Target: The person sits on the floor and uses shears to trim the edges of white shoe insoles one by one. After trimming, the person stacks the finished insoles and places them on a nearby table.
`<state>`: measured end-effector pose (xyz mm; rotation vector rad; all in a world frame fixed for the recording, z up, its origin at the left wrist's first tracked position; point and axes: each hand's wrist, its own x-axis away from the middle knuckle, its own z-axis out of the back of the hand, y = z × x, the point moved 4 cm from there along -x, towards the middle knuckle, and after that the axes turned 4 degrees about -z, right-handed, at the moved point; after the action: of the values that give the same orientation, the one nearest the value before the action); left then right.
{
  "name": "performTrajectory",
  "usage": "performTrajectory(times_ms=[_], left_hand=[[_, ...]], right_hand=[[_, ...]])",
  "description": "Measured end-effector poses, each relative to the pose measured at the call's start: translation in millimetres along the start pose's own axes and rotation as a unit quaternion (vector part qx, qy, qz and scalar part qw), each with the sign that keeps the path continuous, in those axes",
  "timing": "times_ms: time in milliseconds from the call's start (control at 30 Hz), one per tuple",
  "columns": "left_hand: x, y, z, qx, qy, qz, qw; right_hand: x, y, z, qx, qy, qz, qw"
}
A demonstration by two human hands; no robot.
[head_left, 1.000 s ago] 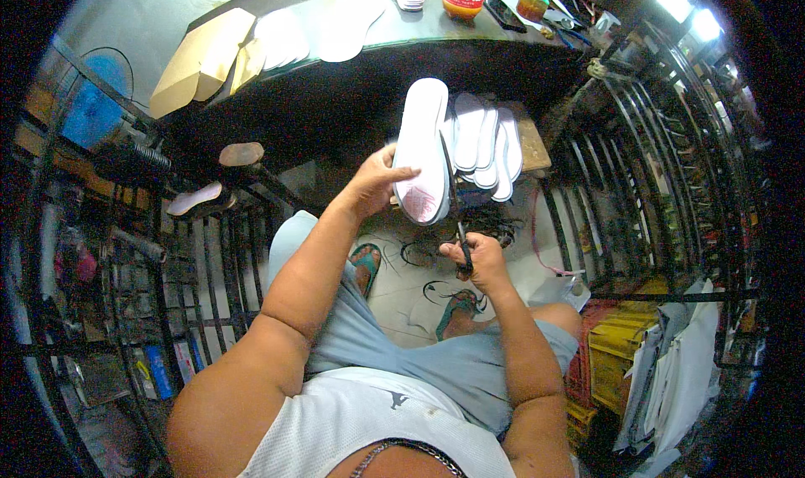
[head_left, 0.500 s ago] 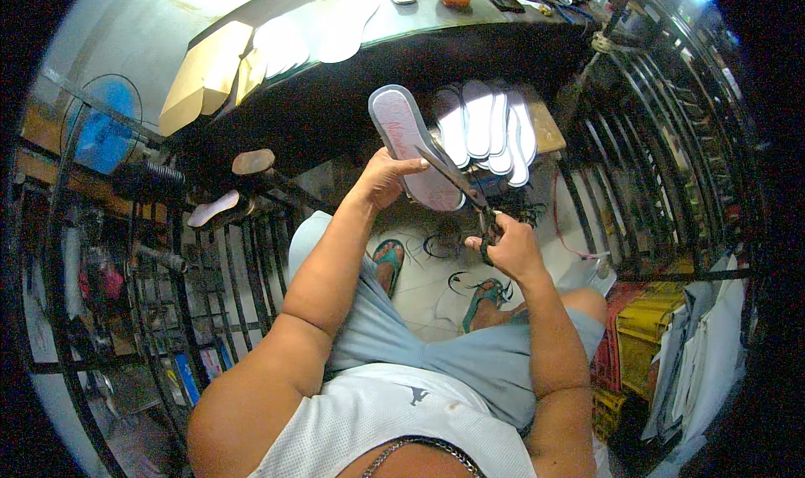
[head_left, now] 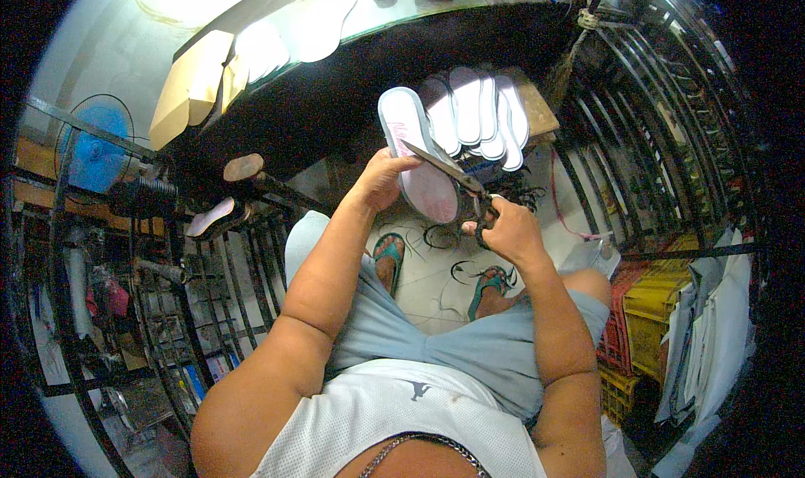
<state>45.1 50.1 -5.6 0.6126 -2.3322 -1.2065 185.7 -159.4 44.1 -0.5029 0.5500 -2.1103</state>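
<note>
My left hand (head_left: 381,179) holds a pale shoe sole (head_left: 417,153) with a grey rim, tilted up in front of me. My right hand (head_left: 507,228) grips a pair of scissors (head_left: 449,174) by the dark handles. The blades lie open across the sole's lower part, their tip near my left thumb. Both hands are raised above my lap, over my feet in teal sandals (head_left: 388,254).
A stack of similar white soles (head_left: 482,109) rests on a small wooden board (head_left: 539,113) just beyond the hands. A dark table (head_left: 335,75) with pale cut-outs and cardboard stands behind. Black metal racks (head_left: 662,142) surround me on both sides, yellow crates (head_left: 650,310) at right.
The sole has been turned from its white side to its grey-rimmed face, and the scissors have moved up from below it to lie across it.
</note>
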Motion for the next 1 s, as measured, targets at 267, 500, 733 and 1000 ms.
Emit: performTrajectory(times_ms=[267, 500, 733, 1000], left_hand=[[5, -8, -9, -0.020, 0.018, 0.030, 0.999], [5, -17, -16, -0.029, 0.040, -0.022, 0.999], [10, -25, -24, 0.033, 0.078, -0.071, 0.994], [16, -21, -24, 0.084, 0.090, -0.055, 0.991]], right_hand=[[-8, -4, -15, -0.018, -0.017, -0.011, 1.000], [-2, -13, -17, -0.036, 0.012, -0.022, 0.999], [1, -26, -25, -0.091, -0.004, -0.032, 0.995], [1, -31, -35, -0.091, -0.005, -0.035, 0.995]])
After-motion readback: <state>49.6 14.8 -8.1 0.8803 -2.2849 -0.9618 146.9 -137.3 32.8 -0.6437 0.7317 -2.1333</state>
